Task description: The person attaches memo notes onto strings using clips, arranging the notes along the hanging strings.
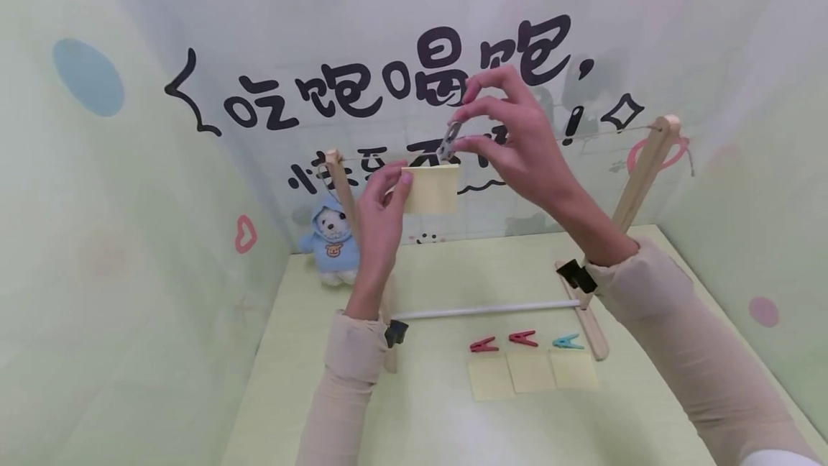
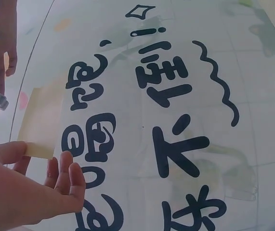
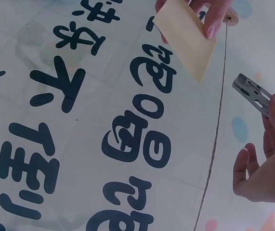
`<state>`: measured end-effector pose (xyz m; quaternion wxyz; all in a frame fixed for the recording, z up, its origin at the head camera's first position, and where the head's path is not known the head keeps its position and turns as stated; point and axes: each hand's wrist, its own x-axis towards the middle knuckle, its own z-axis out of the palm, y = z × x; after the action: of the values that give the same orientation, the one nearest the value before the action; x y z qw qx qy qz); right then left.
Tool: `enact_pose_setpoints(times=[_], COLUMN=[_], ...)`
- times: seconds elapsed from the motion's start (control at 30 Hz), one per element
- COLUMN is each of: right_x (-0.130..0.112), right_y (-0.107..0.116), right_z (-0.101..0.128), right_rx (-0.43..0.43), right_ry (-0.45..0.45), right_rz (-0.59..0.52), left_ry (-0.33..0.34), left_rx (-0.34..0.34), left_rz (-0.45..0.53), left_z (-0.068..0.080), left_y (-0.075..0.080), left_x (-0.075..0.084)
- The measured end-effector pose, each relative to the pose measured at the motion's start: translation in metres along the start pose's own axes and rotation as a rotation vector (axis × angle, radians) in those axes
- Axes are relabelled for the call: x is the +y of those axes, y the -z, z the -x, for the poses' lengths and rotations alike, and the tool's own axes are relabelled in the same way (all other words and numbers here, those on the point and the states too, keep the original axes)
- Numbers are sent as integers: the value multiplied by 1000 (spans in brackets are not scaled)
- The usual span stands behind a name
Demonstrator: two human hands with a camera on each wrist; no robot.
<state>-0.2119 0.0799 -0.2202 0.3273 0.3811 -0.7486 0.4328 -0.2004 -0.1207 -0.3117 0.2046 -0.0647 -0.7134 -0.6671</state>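
My left hand [image 1: 380,218] pinches a pale yellow square of paper [image 1: 435,191] by its left edge, thumb on one face and fingers behind. In the right wrist view the paper hangs beside a thin twine [image 3: 218,110], apart from it. A grey clothespin [image 3: 252,92] is pinched at its handle end between the thumb and fingers of my right hand [image 1: 517,139]. Its tip points toward the twine, with a gap between them in that view. From the head view, the clothespin [image 1: 448,141] appears just over the paper's top edge.
Wooden posts [image 1: 647,171] carry the twine, joined low down by a white rod [image 1: 485,310]. On the table [image 1: 414,408] lie red clothespins [image 1: 522,338], a blue one [image 1: 568,341] and three yellow papers [image 1: 530,371]. A plush toy [image 1: 333,243] in blue sits behind the left post.
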Motion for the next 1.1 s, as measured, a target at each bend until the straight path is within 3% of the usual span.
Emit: enact_pose_setpoints(times=[0.43, 0.6, 0.87, 1.1], right_x=[9, 11, 11, 14], right_y=[-16, -20, -27, -31], right_z=[-11, -14, -18, -21], right_rx=[0, -15, -59, -64], right_ry=[-13, -14, -93, -85], right_rz=[-22, -14, -27, -33], left_ry=[-41, -46, -49, -61], left_rx=[92, 93, 123, 126], left_rz=[-22, -22, 4, 5], left_z=[-6, -6, -6, -7], left_y=[-2, -2, -1, 1], left_x=[7, 9, 10, 12])
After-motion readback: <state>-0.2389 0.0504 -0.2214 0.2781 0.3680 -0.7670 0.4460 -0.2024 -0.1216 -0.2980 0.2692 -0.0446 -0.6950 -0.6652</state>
